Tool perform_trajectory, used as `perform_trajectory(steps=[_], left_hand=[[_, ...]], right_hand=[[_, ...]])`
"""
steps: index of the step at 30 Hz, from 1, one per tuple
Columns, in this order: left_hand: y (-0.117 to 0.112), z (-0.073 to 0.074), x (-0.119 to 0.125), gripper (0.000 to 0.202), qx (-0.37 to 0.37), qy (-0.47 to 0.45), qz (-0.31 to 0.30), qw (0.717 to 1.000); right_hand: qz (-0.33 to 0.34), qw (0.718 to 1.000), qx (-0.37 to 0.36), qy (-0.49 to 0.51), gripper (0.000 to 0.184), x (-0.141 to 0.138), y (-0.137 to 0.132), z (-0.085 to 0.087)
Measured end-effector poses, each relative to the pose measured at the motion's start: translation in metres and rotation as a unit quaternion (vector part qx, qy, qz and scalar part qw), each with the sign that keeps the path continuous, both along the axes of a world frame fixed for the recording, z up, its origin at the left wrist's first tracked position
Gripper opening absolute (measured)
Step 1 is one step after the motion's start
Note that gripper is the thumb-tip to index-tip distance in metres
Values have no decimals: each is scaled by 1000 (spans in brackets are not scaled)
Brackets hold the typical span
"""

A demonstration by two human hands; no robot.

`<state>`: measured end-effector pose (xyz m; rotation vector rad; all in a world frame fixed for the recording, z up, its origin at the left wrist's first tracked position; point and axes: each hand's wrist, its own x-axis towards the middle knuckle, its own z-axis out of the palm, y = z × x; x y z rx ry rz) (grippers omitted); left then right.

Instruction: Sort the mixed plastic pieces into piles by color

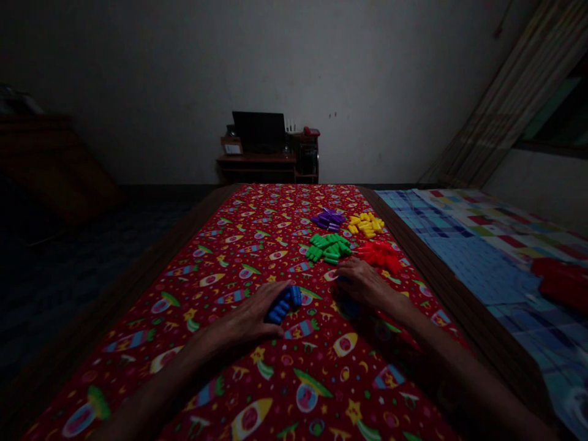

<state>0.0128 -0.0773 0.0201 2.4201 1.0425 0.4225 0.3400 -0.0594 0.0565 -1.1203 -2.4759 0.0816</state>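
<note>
L hand (243,320) lies palm-down w/ grip clamped on blue plastic pcs (282,304), on red rocket-print cloth (202,343). Purple pcs (327,219) are seen at 11 o'clock from R hand (362,285), green pcs (327,248) at 11 o'clock too, nearer it. R hand is held palm-down, fingers curled & together; any grip on smth can't be told, too dark. Yellow pcs (366,224) are piled at 12 o'clock, red pcs (379,256) at 1 o'clock, just beside fingers. Checked blanket (482,263) is laid at 3 o'clock, past wooden frame (445,288).
</note>
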Motion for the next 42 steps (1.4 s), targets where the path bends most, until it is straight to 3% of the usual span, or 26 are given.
perform_trajectory(steps=[4, 8, 11, 14, 18, 21, 24, 28, 31, 34, 36, 39, 42], left_hand=[[1, -10, 1, 81, 6, -10, 43, 999], [2, -17, 1, 80, 14, -20, 55, 998], [1, -17, 0, 79, 14, -19, 63, 998], [1, -16, -1, 77, 12, -17, 66, 998], [1, -15, 1, 72, 21, -32, 67, 997], [0, -13, 4, 69, 38, -37, 59, 997], [-1, -10, 7, 66, 44, -43, 62, 996], [-3, -3, 10, 65, 20, -73, 88, 993], [-3, 5, 14, 68, -31, -142, 124, 982], [-8, 11, 22, 73, -96, -233, 136, 958], [-15, 14, 28, 76, -134, -267, 117, 947], [-26, 14, 33, 80, -165, -273, 67, 946], [-29, 11, 32, 75, -148, -269, 34, 951]], right_hand=[[55, 998, 6, 27, 21, -40, -6, -7], [104, 994, -11, -14, 42, -84, -17, -26], [113, 993, -23, -38, 41, -95, -19, -31], [80, 997, -15, -16, 44, -74, -16, -24], [-21, 1000, 19, 3, 51, -15, -9, -17], [-42, 999, 22, -18, 39, 23, -4, -16], [-28, 999, 30, -12, 25, 32, -2, -12], [3, 996, 50, 69, 22, 4, -11, 2], [79, 991, 23, 108, 26, -33, -24, 6], [150, 985, 12, 84, 45, -73, -36, 2], [176, 983, 20, 54, 43, -93, -40, -3], [203, 979, 25, 28, 25, -101, -40, -8], [175, 982, 28, 71, 19, -78, -38, -4]])
